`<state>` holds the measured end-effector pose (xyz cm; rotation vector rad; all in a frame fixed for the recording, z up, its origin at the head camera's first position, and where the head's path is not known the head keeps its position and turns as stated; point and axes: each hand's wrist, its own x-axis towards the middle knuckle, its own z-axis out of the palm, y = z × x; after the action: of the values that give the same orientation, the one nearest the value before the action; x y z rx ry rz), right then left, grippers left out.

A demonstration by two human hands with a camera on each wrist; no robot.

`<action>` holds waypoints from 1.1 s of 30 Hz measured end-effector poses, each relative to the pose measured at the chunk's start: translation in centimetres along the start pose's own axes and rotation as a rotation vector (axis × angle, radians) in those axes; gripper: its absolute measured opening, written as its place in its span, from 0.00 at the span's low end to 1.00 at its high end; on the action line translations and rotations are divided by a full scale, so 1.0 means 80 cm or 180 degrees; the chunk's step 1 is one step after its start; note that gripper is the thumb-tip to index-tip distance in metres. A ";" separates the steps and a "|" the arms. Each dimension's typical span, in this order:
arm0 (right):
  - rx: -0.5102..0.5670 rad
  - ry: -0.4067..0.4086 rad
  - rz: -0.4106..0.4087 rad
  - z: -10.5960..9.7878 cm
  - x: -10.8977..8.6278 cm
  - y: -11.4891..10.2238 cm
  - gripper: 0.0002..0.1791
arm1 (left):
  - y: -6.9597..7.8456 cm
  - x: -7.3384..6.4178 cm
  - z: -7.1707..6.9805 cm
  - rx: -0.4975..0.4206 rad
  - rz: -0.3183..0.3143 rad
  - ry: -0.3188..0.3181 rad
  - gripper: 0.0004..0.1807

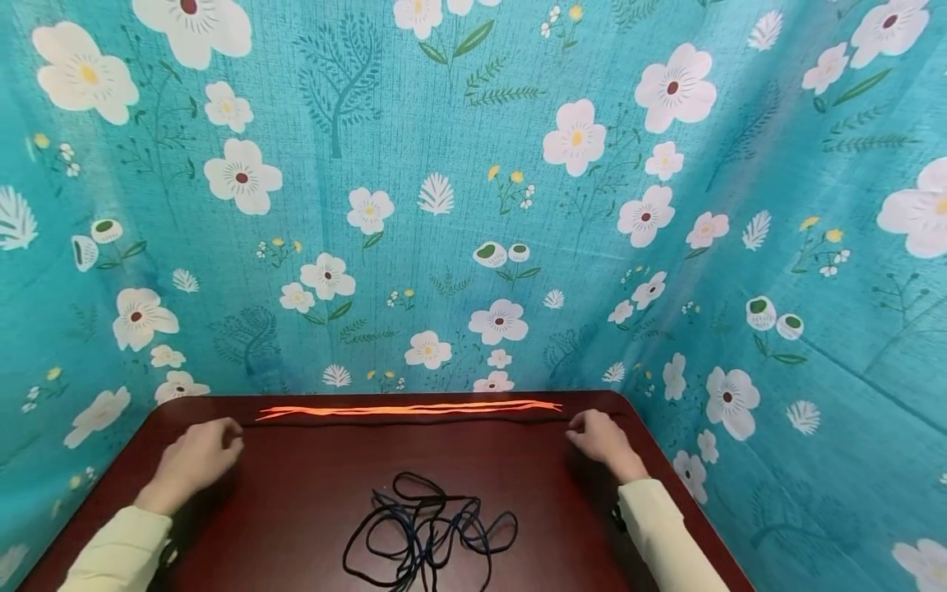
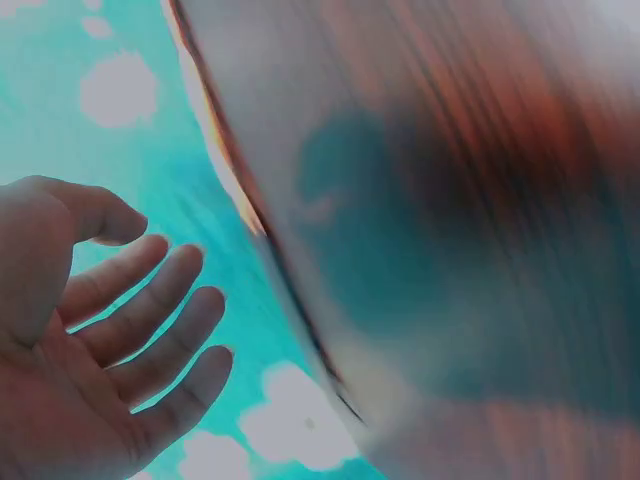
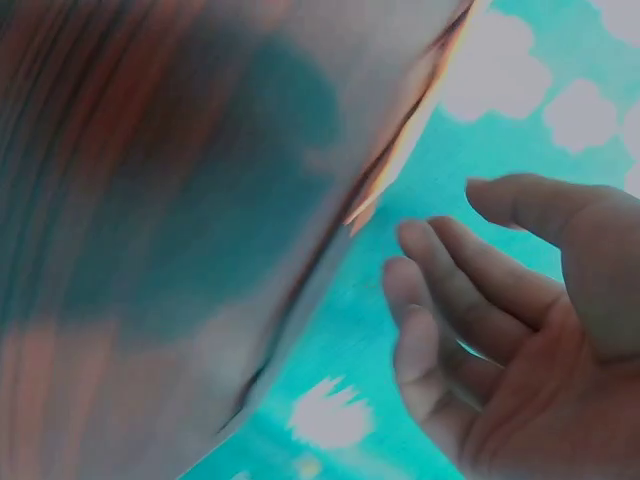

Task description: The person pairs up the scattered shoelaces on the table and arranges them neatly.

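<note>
Near the table's far left corner, my left hand (image 1: 196, 456) hovers with loosely bent fingers and holds nothing. My right hand (image 1: 602, 441) hovers in the same way at the far right, its fingers (image 3: 490, 270) relaxed and apart from the thumb. A thin black cord (image 1: 407, 423) lies stretched out along the far edge, with its ends close to both hands. Just behind it run bright orange strands (image 1: 407, 409), laid lengthwise side by side. A loose tangle of dark cord (image 1: 422, 534) lies at the near middle of the table, between my forearms.
The dark red-brown table (image 1: 311, 485) has a glossy top and rounded far corners. A turquoise curtain (image 1: 444, 288) with white flowers hangs right behind it and along both sides.
</note>
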<state>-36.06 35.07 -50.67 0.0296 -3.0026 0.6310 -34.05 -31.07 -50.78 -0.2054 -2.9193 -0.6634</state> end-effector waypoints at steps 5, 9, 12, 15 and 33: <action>0.0135 -0.0133 -0.0353 0.027 -0.016 -0.078 0.08 | 0.068 -0.001 0.028 -0.0090 0.0469 -0.0007 0.11; 0.0219 -0.0350 -0.0727 0.055 -0.027 -0.132 0.09 | 0.113 0.001 0.052 -0.0338 0.0781 -0.0321 0.10; 0.0198 -0.0475 -0.0941 0.078 -0.034 -0.163 0.10 | 0.138 0.003 0.069 -0.0560 0.0975 -0.0558 0.10; 0.0212 -0.0646 -0.1045 0.100 -0.038 -0.189 0.12 | 0.157 0.003 0.084 -0.0705 0.1149 -0.0629 0.09; 0.0299 -0.0725 -0.1360 0.128 -0.063 -0.244 0.06 | 0.238 -0.010 0.115 -0.0989 0.1577 -0.0533 0.12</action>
<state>-31.10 13.14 -52.55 0.7727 -3.0170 0.7566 -31.15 -10.10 -51.13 -1.0196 -2.7163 -1.0357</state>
